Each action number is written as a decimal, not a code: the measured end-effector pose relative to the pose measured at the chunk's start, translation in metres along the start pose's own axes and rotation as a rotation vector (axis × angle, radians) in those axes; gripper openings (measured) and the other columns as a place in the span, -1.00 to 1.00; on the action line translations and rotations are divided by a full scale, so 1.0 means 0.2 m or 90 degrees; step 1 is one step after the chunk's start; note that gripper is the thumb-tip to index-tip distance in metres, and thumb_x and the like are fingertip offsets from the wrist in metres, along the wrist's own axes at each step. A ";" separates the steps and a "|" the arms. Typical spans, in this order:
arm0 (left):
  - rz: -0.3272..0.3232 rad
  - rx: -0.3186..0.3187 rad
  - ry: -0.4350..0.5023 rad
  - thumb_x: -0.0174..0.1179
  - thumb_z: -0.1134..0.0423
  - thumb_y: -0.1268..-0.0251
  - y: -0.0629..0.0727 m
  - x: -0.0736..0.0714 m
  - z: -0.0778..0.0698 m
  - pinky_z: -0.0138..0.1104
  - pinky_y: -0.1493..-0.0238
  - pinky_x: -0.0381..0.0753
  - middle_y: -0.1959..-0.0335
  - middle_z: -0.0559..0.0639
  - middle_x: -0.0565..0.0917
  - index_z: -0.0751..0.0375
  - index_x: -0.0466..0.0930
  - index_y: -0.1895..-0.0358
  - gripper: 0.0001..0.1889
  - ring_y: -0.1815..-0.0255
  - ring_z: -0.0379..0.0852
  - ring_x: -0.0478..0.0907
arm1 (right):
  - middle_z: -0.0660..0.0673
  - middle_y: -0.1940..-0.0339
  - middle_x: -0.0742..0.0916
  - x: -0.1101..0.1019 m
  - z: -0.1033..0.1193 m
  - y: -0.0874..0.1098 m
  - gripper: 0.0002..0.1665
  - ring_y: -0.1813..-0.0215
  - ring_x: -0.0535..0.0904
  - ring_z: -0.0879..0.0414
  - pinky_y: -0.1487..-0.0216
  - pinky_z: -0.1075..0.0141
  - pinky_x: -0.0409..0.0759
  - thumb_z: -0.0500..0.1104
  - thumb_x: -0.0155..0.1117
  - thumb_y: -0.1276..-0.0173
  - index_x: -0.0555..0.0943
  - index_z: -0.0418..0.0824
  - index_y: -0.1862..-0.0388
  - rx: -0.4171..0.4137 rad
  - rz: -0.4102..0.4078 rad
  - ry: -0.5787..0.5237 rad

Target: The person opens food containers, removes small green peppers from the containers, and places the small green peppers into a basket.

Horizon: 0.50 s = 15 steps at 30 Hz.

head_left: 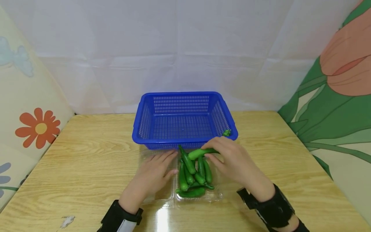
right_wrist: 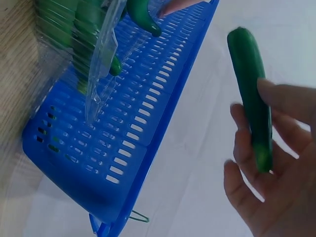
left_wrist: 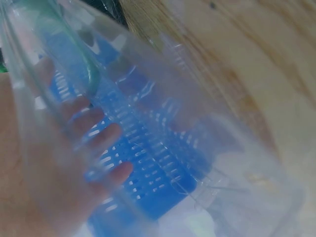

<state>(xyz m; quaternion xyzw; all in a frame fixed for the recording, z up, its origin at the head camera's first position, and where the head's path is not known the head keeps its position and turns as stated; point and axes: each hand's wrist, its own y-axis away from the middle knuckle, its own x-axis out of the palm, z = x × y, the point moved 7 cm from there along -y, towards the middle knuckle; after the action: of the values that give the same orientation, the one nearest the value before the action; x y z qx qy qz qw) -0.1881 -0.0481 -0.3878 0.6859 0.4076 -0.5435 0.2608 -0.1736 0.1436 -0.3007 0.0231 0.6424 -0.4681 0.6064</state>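
Observation:
My right hand (head_left: 233, 158) pinches a green chili pepper (head_left: 198, 153) between thumb and fingers, over the far edge of a clear plastic box. In the right wrist view that pepper (right_wrist: 249, 89) runs lengthwise past the thumb. Several more green peppers (head_left: 189, 177) lie piled in the box (head_left: 213, 196). My left hand (head_left: 155, 174) lies over the box's clear opened lid (head_left: 147, 198), its fingers stretched toward the peppers. In the left wrist view clear plastic (left_wrist: 237, 163) stands in front of the left hand's fingers (left_wrist: 106, 136); whether they press on it is hard to tell.
A blue slotted basket (head_left: 185, 141) stands just beyond the box, near the white cloth backdrop (head_left: 176, 48). Something small and green (head_left: 227, 132) shows at its near right corner. A whitish patch (head_left: 67, 221) marks the wooden table (head_left: 95, 161) at the front left.

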 end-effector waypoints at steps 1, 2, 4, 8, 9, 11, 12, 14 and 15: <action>0.001 -0.001 0.000 0.04 -0.09 -0.51 0.00 0.00 0.00 0.05 -0.44 0.23 -0.50 0.04 0.30 0.12 0.25 -0.51 -0.37 -0.46 0.08 0.27 | -0.02 0.17 0.73 -0.01 0.00 0.00 -0.65 0.10 0.65 0.08 0.12 0.21 0.69 -0.33 0.53 -0.11 0.67 -0.19 0.11 0.005 -0.012 0.008; 0.002 -0.001 0.000 0.03 -0.09 -0.51 0.00 0.00 0.00 0.05 -0.44 0.23 -0.50 0.04 0.30 0.12 0.25 -0.51 -0.37 -0.46 0.08 0.27 | -0.03 0.16 0.73 -0.02 -0.01 0.00 -0.64 0.10 0.65 0.07 0.13 0.20 0.69 -0.33 0.53 -0.11 0.67 -0.20 0.10 0.011 -0.025 0.014; 0.004 -0.004 -0.002 0.02 -0.10 -0.51 0.00 0.00 0.00 0.04 -0.45 0.23 -0.50 0.03 0.29 0.11 0.24 -0.52 -0.37 -0.46 0.06 0.27 | -0.07 0.15 0.73 -0.04 -0.01 0.00 -0.64 0.10 0.65 0.05 0.16 0.19 0.69 -0.35 0.52 -0.11 0.67 -0.22 0.09 0.022 -0.049 0.031; 0.004 -0.005 -0.004 0.01 -0.11 -0.51 0.00 0.01 0.00 0.04 -0.45 0.23 -0.50 0.02 0.30 0.11 0.25 -0.51 -0.37 -0.46 0.06 0.27 | -0.10 0.18 0.74 -0.07 -0.02 0.00 -0.64 0.15 0.65 0.03 0.24 0.20 0.68 -0.36 0.53 -0.11 0.67 -0.25 0.09 0.050 -0.084 0.064; 0.004 -0.005 -0.003 0.01 -0.12 -0.51 0.00 0.01 0.00 0.04 -0.45 0.23 -0.50 0.02 0.30 0.10 0.25 -0.51 -0.36 -0.46 0.06 0.28 | -0.11 0.19 0.74 -0.08 -0.03 0.00 -0.64 0.17 0.65 0.02 0.27 0.21 0.68 -0.37 0.53 -0.10 0.67 -0.26 0.09 0.057 -0.090 0.071; 0.004 -0.005 -0.004 0.00 -0.12 -0.51 0.00 0.00 0.00 0.04 -0.45 0.23 -0.50 0.03 0.30 0.10 0.25 -0.51 -0.36 -0.46 0.07 0.28 | -0.12 0.21 0.74 -0.08 -0.04 0.00 -0.64 0.20 0.65 0.03 0.33 0.24 0.66 -0.38 0.53 -0.10 0.67 -0.27 0.10 0.073 -0.101 0.082; 0.005 -0.005 -0.004 0.00 -0.12 -0.51 0.00 0.01 0.00 0.04 -0.45 0.23 -0.50 0.03 0.30 0.10 0.25 -0.51 -0.36 -0.46 0.07 0.28 | -0.13 0.22 0.74 -0.09 -0.04 0.00 -0.64 0.21 0.65 0.03 0.35 0.25 0.65 -0.38 0.53 -0.10 0.67 -0.27 0.10 0.081 -0.105 0.085; 0.007 -0.005 -0.005 0.00 -0.12 -0.51 0.00 0.01 0.00 0.04 -0.45 0.23 -0.50 0.03 0.29 0.10 0.24 -0.52 -0.36 -0.46 0.07 0.28 | -0.16 0.23 0.74 -0.09 -0.05 0.01 -0.63 0.21 0.65 0.01 0.34 0.24 0.66 -0.38 0.54 -0.10 0.67 -0.29 0.09 0.095 -0.116 0.089; 0.008 -0.006 -0.005 0.00 -0.12 -0.51 0.00 0.00 0.00 0.04 -0.45 0.23 -0.50 0.03 0.29 0.10 0.24 -0.52 -0.36 -0.46 0.07 0.28 | -0.17 0.22 0.74 -0.09 -0.06 0.01 -0.63 0.21 0.65 0.00 0.33 0.23 0.67 -0.38 0.54 -0.10 0.67 -0.29 0.09 0.103 -0.121 0.091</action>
<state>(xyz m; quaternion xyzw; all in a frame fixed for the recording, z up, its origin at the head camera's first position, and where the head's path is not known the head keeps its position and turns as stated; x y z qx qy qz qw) -0.1878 -0.0487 -0.3889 0.6852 0.4045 -0.5428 0.2689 -0.1760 0.1617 -0.2887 0.0441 0.6430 -0.5712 0.5082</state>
